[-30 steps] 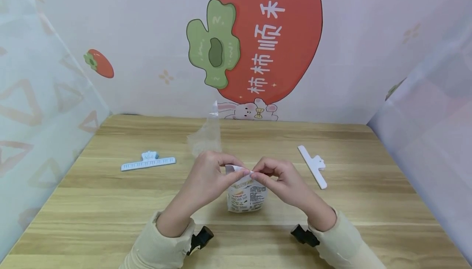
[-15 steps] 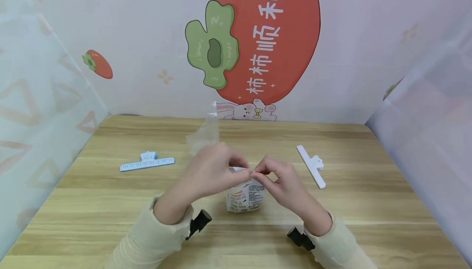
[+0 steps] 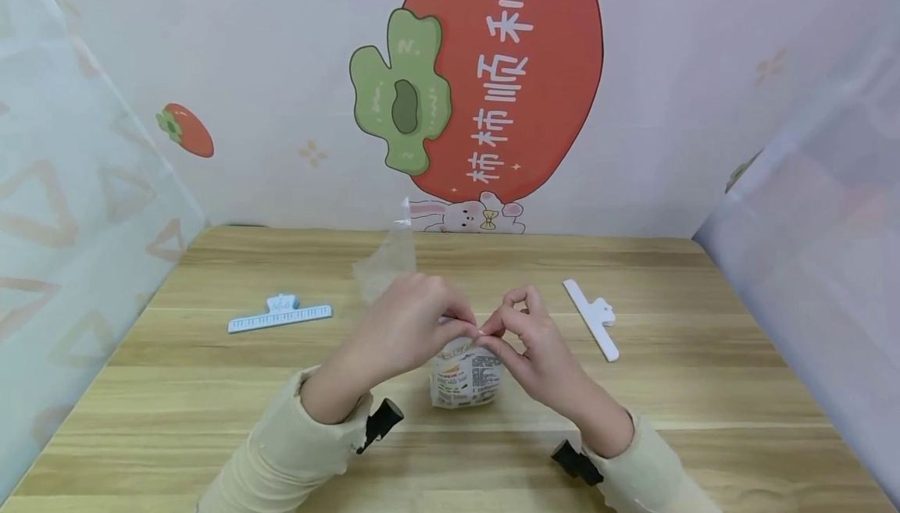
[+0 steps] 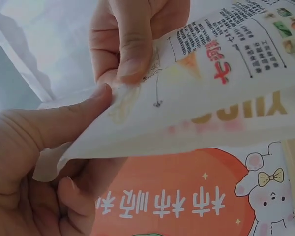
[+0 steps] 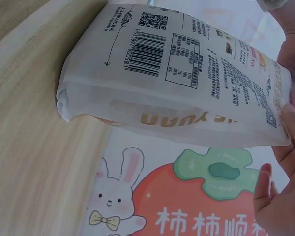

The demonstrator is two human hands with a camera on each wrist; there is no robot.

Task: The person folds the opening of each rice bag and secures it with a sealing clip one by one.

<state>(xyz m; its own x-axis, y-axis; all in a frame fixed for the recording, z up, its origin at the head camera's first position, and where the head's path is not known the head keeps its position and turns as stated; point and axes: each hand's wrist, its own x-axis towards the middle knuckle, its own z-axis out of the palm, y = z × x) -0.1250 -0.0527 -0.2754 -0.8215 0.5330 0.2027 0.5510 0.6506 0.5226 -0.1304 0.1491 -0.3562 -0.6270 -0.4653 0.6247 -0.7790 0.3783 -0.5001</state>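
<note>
A white printed food bag stands on the wooden table, its top edge up between both hands. My left hand pinches that edge at the left, thumb on the near side; its back covers the bag's upper left corner in the head view. From the right, my right hand pinches the edge close to the left fingertips. The left wrist view shows the left thumb pressing on the film, fingers behind it. In the right wrist view the bag shows a barcode side and gold lettering along its fold.
A light blue bag clip lies to the left and a white bag clip to the right. Behind the left hand is a crumpled clear plastic bag. Printed cloth walls enclose the table at back and sides.
My left hand has rolled over the bag's top corner, hiding more of it. The right hand's grip has shifted along the edge, with its other fingers raised. The clips have stayed put.
</note>
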